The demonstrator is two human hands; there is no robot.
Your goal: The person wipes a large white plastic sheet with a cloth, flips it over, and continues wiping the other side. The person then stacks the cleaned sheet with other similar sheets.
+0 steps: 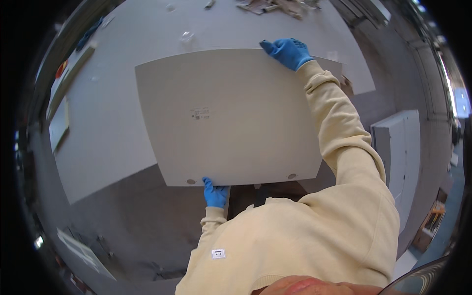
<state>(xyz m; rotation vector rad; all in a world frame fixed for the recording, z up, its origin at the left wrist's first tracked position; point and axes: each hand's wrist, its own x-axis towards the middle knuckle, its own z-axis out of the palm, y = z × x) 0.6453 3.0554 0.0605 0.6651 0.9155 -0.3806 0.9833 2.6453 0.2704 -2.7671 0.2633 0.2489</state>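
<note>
A large pale grey cabinet door panel (231,118) lies flat in front of me, partly on the white table and partly out over its near edge. Two round hinge cups show along its near edge, and a small printed label sits left of its middle. My left hand (215,195), in a blue glove, grips the near edge, thumb on top and fingers underneath out of sight. At the far right edge my right hand (290,53), also blue-gloved, is closed over the panel with its arm stretched out.
The white table (105,128) spreads beyond and left of the panel. Crumpled brown paper (278,7) and a bit of clear plastic (187,36) lie on it. White panels (400,162) stand to the right. Another white panel (83,253) is low on the left.
</note>
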